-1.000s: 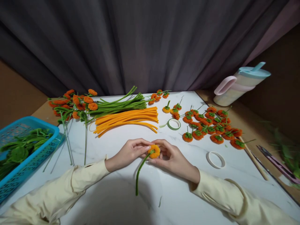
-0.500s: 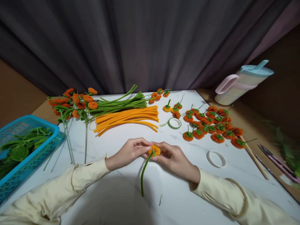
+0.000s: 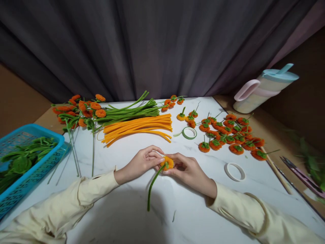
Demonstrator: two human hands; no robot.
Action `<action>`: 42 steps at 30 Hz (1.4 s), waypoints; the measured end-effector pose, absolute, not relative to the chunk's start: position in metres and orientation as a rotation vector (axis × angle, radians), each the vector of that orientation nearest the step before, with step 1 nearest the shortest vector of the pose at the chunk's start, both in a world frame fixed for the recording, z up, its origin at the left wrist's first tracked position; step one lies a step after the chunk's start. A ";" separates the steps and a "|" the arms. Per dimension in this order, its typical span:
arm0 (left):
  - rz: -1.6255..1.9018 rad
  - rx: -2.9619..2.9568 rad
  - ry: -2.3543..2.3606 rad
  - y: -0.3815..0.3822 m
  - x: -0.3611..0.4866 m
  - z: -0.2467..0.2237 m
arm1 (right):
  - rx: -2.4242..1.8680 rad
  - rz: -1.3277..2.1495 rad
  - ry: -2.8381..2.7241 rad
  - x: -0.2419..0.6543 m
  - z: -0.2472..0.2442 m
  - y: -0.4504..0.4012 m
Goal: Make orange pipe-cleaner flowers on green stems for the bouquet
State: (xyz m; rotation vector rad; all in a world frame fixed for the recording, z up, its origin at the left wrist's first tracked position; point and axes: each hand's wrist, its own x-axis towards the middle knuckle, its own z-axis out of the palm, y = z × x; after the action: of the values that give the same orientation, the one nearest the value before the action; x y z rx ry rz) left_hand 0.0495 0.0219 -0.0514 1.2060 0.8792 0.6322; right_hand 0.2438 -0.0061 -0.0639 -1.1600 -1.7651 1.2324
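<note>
Between my two hands is a small orange-yellow pipe-cleaner flower, with a green pipe cleaner hanging from its centre toward me. My right hand grips the flower from the right, thumb below and fingers behind. From the left, my left hand pinches at the flower's edge, where the green strand meets it, with its index finger lifted. Just beyond my hands lie a bundle of orange pipe cleaners and a bundle of green pipe cleaners.
Many orange flower heads spread at the right, near green tape and a white ring. Stemmed flowers lie at left, beside a blue basket of green leaves. Pliers and a lidded jug are at far right.
The green pipe cleaner's free end has swung to the left. My left index finger has lifted slightly from the flower, while my right hand stays in place.
</note>
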 end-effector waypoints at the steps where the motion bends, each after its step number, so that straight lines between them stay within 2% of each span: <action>1: 0.631 1.204 0.878 0.022 0.049 -0.051 | -1.160 1.227 -1.773 0.244 -0.063 -0.006; 23: 0.549 1.134 0.810 0.027 0.048 -0.051 | -1.142 1.221 -1.715 0.243 -0.065 -0.006; 32: 0.540 1.137 0.803 0.027 0.048 -0.053 | -1.028 1.078 -1.876 0.245 -0.060 -0.006; 42: 0.522 1.078 0.761 0.028 0.048 -0.048 | -1.156 1.082 -1.799 0.244 -0.061 -0.007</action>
State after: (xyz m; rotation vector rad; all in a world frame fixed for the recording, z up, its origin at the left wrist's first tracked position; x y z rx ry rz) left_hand 0.0476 0.0283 -0.0483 1.0779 0.7610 0.5216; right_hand 0.2437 -0.0073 -0.0605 -1.1556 -1.7994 1.0821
